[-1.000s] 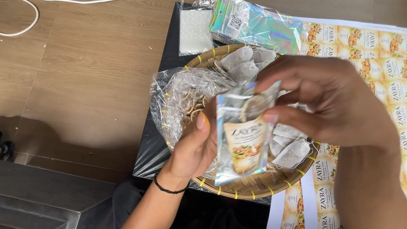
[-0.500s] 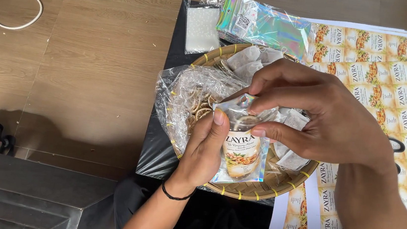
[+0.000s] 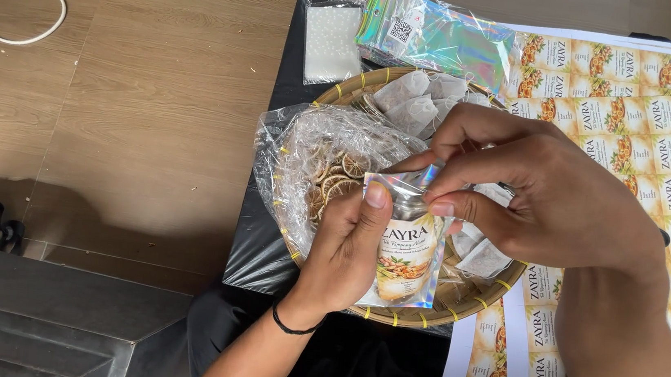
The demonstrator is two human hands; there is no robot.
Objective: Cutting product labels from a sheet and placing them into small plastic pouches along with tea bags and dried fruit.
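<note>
A small shiny pouch (image 3: pixel 404 257) with a printed label is held upright over a round woven basket (image 3: pixel 455 307). My left hand (image 3: pixel 346 251) grips its left side, thumb on the top corner. My right hand (image 3: pixel 532 195) pinches the pouch's top edge between thumb and fingers. A clear plastic bag (image 3: pixel 314 154) of dried citrus slices (image 3: pixel 337 176) lies in the basket's left half. White tea bags (image 3: pixel 418 98) lie at the basket's far side and under my right hand.
A stack of holographic pouches (image 3: pixel 440 35) and a small white packet (image 3: pixel 329 40) lie beyond the basket on a black sheet (image 3: pixel 256 246). Printed label sheets (image 3: pixel 646 112) cover the right. White cable (image 3: pixel 34 0) runs over the wooden floor; grey steps (image 3: pixel 27 323) sit lower left.
The pouch has come down and closer to the basket. My right hand has shifted from above the pouch to pinching its top edge.
</note>
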